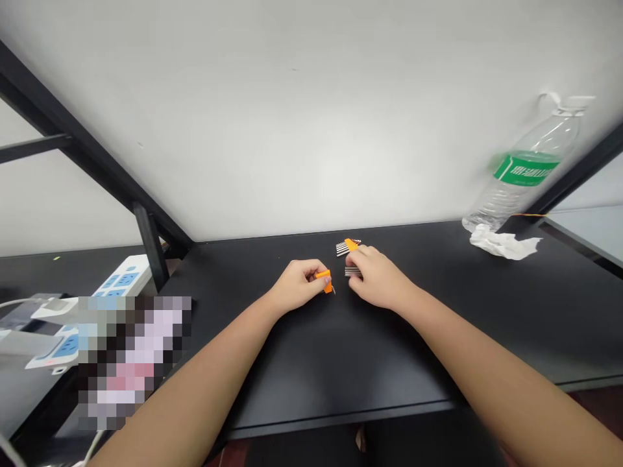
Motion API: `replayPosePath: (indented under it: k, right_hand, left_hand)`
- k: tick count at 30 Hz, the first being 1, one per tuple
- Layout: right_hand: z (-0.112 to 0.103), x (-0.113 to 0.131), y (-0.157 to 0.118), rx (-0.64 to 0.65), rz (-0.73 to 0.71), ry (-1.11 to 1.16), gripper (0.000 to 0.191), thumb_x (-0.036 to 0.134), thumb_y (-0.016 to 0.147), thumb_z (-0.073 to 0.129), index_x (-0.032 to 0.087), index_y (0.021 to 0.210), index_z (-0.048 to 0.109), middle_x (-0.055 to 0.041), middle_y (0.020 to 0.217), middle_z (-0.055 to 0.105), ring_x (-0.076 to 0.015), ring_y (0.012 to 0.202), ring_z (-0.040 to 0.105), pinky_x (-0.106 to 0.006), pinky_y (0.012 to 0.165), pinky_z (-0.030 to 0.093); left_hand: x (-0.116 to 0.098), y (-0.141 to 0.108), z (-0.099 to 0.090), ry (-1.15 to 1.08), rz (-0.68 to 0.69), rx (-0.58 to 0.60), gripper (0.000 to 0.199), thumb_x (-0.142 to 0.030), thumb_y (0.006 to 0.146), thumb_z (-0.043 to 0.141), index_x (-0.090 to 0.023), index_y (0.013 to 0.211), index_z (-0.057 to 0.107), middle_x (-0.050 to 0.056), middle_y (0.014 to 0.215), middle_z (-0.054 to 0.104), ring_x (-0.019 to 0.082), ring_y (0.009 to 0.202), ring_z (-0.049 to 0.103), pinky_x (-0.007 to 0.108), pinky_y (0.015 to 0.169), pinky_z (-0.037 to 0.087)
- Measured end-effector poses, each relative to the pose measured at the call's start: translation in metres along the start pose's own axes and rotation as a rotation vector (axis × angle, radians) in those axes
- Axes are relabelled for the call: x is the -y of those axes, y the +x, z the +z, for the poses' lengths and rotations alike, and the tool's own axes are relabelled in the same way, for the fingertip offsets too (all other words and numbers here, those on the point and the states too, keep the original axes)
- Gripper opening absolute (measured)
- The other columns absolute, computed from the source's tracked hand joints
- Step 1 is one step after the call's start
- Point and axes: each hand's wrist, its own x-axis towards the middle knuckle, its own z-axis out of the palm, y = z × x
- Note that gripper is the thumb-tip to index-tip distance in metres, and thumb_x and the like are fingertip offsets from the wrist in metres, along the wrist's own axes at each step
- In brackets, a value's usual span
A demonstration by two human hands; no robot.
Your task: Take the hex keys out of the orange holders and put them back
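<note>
Near the middle of the black table, my left hand (300, 284) pinches a small orange piece (324, 281) with a thin metal tip sticking out at its lower right. To its right, my right hand (378, 275) is closed on several thin metal rods (351, 271), whose ends point left toward the orange piece. The rods and the orange piece are apart. Just behind my right hand lies another orange piece (351, 244) with several metal rods beside it, partly hidden by my fingers.
A large clear bottle (525, 168) with a green label leans at the back right, with crumpled white tissue (503, 244) in front. White power strips (124, 279) and cables lie at the left, beside a pixelated object (141, 353). Black frame bars flank the black table (335, 370).
</note>
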Motion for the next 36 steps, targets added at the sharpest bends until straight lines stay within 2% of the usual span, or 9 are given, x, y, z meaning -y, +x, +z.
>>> replayPosePath:
  k: [4, 8, 11, 16, 22, 26, 31, 33, 36]
  right_hand:
    - [0.011, 0.01, 0.0, 0.134, -0.023, 0.457, 0.011, 0.017, 0.086, 0.055, 0.021, 0.096, 0.057, -0.0009, 0.091, 0.067, -0.0141, 0.077, 0.061, -0.028, 0.069, 0.048]
    - [0.022, 0.015, 0.002, 0.175, 0.065, 0.627, 0.013, 0.013, 0.082, 0.056, 0.021, 0.092, 0.058, 0.0008, 0.088, 0.069, -0.013, 0.075, 0.064, -0.026, 0.068, 0.049]
    - [0.022, 0.016, 0.003, 0.191, 0.128, 0.661, 0.016, 0.011, 0.079, 0.055, 0.021, 0.091, 0.059, 0.0025, 0.083, 0.069, -0.0125, 0.071, 0.065, -0.025, 0.066, 0.049]
    - [0.017, 0.021, 0.002, 0.13, 0.167, 0.5, 0.02, 0.01, 0.074, 0.058, 0.022, 0.088, 0.065, 0.0027, 0.082, 0.07, -0.0126, 0.073, 0.064, -0.025, 0.066, 0.046]
    - [0.01, 0.018, 0.0, 0.14, 0.193, 0.312, 0.013, 0.011, 0.074, 0.058, 0.021, 0.08, 0.064, 0.0005, 0.077, 0.069, -0.0133, 0.067, 0.059, -0.026, 0.061, 0.04]
    - [-0.002, 0.009, -0.002, 0.132, 0.207, 0.194, 0.008, 0.014, 0.075, 0.058, 0.021, 0.076, 0.06, -0.0009, 0.077, 0.068, -0.0153, 0.067, 0.058, -0.027, 0.058, 0.038]
    - [-0.016, 0.003, -0.004, 0.24, 0.267, -0.068, 0.004, 0.019, 0.079, 0.061, 0.021, 0.076, 0.06, -0.0053, 0.078, 0.067, -0.0177, 0.063, 0.056, -0.03, 0.058, 0.035]
    - [-0.02, 0.002, -0.006, 0.211, 0.244, -0.141, 0.004, 0.023, 0.084, 0.06, 0.021, 0.083, 0.063, -0.0078, 0.086, 0.067, -0.0197, 0.069, 0.059, -0.031, 0.061, 0.038]
    - [-0.018, 0.0, -0.006, 0.115, 0.137, -0.195, 0.025, 0.033, 0.087, 0.062, 0.022, 0.108, 0.066, -0.0127, 0.115, 0.064, -0.0275, 0.096, 0.06, -0.037, 0.077, 0.046]
  left_hand:
    - [0.0, 0.001, 0.0, 0.002, 0.015, -0.025, 0.011, -0.026, 0.084, 0.065, -0.016, 0.081, 0.07, 0.003, 0.077, 0.074, 0.013, 0.067, 0.061, 0.024, 0.061, 0.045]
    - [0.0, 0.002, 0.001, -0.015, 0.012, -0.031, 0.01, -0.025, 0.082, 0.066, -0.016, 0.081, 0.07, 0.002, 0.075, 0.072, 0.013, 0.066, 0.059, 0.023, 0.06, 0.043]
    - [0.0, 0.002, 0.001, -0.011, -0.006, -0.015, 0.01, -0.024, 0.081, 0.065, -0.016, 0.08, 0.07, 0.002, 0.074, 0.071, 0.011, 0.062, 0.056, 0.022, 0.057, 0.04]
    - [0.0, 0.001, 0.0, 0.057, -0.012, 0.022, 0.011, -0.022, 0.081, 0.061, -0.017, 0.076, 0.068, -0.001, 0.067, 0.067, 0.01, 0.057, 0.049, 0.022, 0.053, 0.036]
    - [-0.003, 0.001, -0.005, 0.093, -0.033, 0.057, 0.013, -0.025, 0.083, 0.06, -0.018, 0.074, 0.065, 0.0, 0.073, 0.071, 0.011, 0.058, 0.052, 0.022, 0.054, 0.037]
    - [-0.004, 0.0, -0.007, 0.054, -0.046, 0.059, 0.013, -0.026, 0.083, 0.061, -0.018, 0.072, 0.063, 0.001, 0.075, 0.074, 0.013, 0.063, 0.061, 0.023, 0.057, 0.042]
    - [-0.001, 0.0, -0.006, 0.024, -0.063, 0.038, 0.015, -0.028, 0.084, 0.061, -0.018, 0.073, 0.062, 0.003, 0.076, 0.075, 0.014, 0.066, 0.064, 0.024, 0.058, 0.044]
    - [0.0, 0.0, -0.005, 0.023, -0.061, 0.034, 0.016, -0.029, 0.085, 0.061, -0.018, 0.073, 0.062, 0.003, 0.076, 0.075, 0.015, 0.067, 0.065, 0.024, 0.058, 0.044]
    - [-0.002, 0.001, -0.004, 0.024, -0.059, 0.029, 0.015, -0.028, 0.085, 0.061, -0.018, 0.073, 0.063, 0.002, 0.076, 0.075, 0.014, 0.067, 0.064, 0.023, 0.06, 0.044]
